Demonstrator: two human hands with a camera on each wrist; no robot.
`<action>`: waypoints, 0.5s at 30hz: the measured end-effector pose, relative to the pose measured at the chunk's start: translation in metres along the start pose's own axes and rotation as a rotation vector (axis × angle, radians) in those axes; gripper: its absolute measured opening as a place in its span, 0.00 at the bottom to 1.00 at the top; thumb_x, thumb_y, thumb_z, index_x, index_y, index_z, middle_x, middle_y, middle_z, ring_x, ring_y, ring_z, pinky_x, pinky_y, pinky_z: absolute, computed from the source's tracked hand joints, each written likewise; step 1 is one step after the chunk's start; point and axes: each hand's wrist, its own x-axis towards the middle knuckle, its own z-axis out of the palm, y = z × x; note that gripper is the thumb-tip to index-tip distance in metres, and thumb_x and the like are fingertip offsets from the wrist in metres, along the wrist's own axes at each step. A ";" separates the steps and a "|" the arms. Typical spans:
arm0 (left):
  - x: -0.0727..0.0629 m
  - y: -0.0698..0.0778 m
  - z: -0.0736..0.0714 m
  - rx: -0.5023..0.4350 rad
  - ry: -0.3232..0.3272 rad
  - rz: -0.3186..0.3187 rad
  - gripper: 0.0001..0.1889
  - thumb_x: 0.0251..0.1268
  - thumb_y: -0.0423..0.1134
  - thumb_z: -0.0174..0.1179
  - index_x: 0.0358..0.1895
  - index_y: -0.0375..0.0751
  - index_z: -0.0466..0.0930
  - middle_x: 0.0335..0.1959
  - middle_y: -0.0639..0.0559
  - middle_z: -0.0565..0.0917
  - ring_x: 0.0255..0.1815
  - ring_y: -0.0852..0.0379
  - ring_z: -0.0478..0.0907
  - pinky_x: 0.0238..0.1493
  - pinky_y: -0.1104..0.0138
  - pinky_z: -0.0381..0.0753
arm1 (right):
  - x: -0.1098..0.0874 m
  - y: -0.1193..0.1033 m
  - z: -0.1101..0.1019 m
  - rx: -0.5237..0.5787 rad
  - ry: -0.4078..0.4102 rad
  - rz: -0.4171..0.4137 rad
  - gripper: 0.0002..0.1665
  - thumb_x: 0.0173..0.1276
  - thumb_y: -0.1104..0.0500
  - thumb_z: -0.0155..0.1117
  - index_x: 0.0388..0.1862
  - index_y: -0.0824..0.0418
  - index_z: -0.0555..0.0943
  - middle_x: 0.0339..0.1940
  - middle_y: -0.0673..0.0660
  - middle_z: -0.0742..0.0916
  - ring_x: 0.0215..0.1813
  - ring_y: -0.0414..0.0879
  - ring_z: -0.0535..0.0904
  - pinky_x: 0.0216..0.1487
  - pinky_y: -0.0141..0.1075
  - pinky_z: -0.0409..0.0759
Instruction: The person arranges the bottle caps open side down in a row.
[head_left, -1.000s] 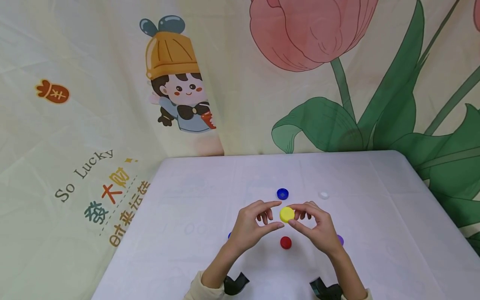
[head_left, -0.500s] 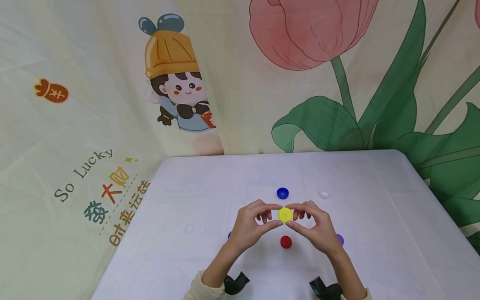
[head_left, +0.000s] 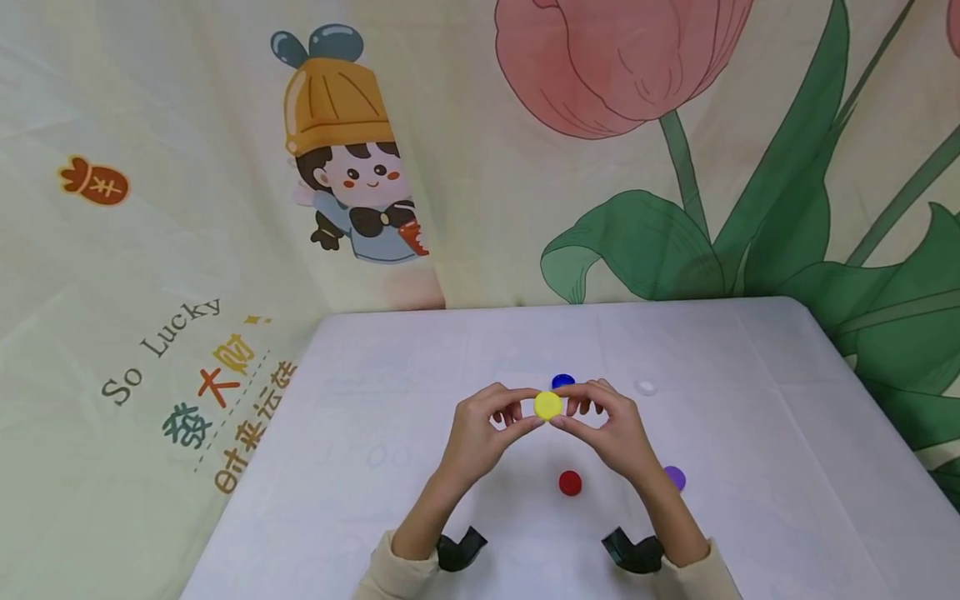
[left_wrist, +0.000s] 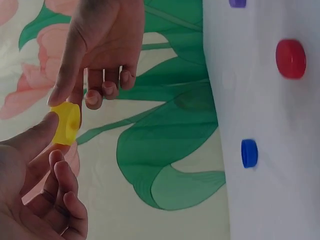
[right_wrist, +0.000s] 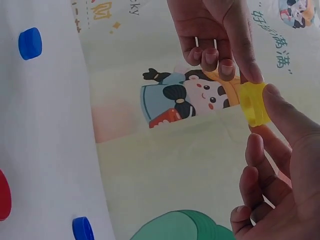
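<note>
A yellow bottle cap [head_left: 547, 406] is held up above the table between two hands. My left hand [head_left: 476, 429] pinches its left side with thumb and index finger, and my right hand [head_left: 611, 429] pinches the right side the same way. In the left wrist view the hollow underside of the yellow cap [left_wrist: 65, 123] shows. Other fingers of both hands curl loosely below. A red cap [head_left: 570, 483] lies on the table nearer the body. Just beyond the fingertips, partly covered by the right hand, sits a blue cap [head_left: 563, 380].
By the right forearm lies a purple cap [head_left: 675, 478]. A clear, whitish cap [head_left: 646, 387] is farther back on the white table [head_left: 750, 417]. The right wrist view shows another blue cap [right_wrist: 30, 43], hidden in the head view. A printed cloth [head_left: 480, 167] hangs behind the table.
The left fingers came onto the yellow cap, which was in the right hand alone at first. Both hands then moved it left and away from the body, overlapping the blue cap.
</note>
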 end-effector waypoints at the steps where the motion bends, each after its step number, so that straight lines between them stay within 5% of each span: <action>1: 0.002 -0.002 -0.002 0.006 0.007 -0.002 0.15 0.49 0.41 0.70 0.42 0.44 0.84 0.22 0.61 0.72 0.24 0.63 0.70 0.25 0.68 0.76 | 0.004 0.004 0.003 0.002 0.000 -0.002 0.19 0.49 0.65 0.74 0.42 0.61 0.82 0.25 0.51 0.79 0.33 0.47 0.71 0.32 0.35 0.69; 15: 0.034 -0.052 -0.035 0.238 0.026 -0.064 0.14 0.49 0.41 0.70 0.41 0.42 0.85 0.19 0.58 0.72 0.22 0.62 0.71 0.23 0.71 0.71 | 0.067 0.043 0.050 -0.032 -0.102 0.044 0.19 0.54 0.48 0.70 0.43 0.55 0.83 0.24 0.46 0.78 0.32 0.46 0.71 0.30 0.35 0.70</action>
